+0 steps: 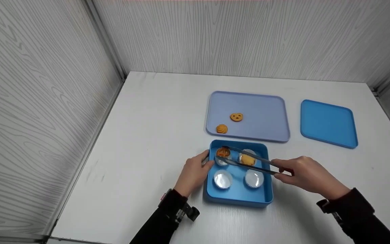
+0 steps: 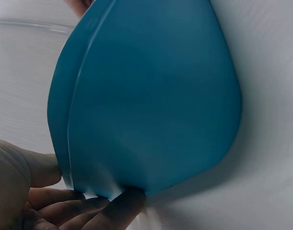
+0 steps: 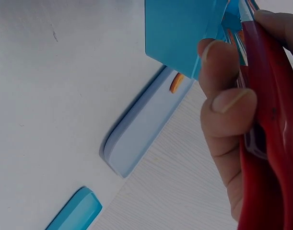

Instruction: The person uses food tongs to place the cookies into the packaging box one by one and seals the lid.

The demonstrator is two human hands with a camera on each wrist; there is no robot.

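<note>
The left hand curls fingers and thumb around the blue box at its nine-o'clock side, presumably steadying it. The right hand, at three o'clock, firmly grips red-handled tongs, whose reach apparently keeps fingers outside; their tips flank a pumpkin-faced cookie over the eleven-o'clock foil cup.

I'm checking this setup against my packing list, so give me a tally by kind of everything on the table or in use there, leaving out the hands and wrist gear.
Cookies: 4
Fluted baking cups: 4
Blue box: 1
Tongs: 1
Lavender tray: 1
Blue tray: 1
Total: 12
</note>
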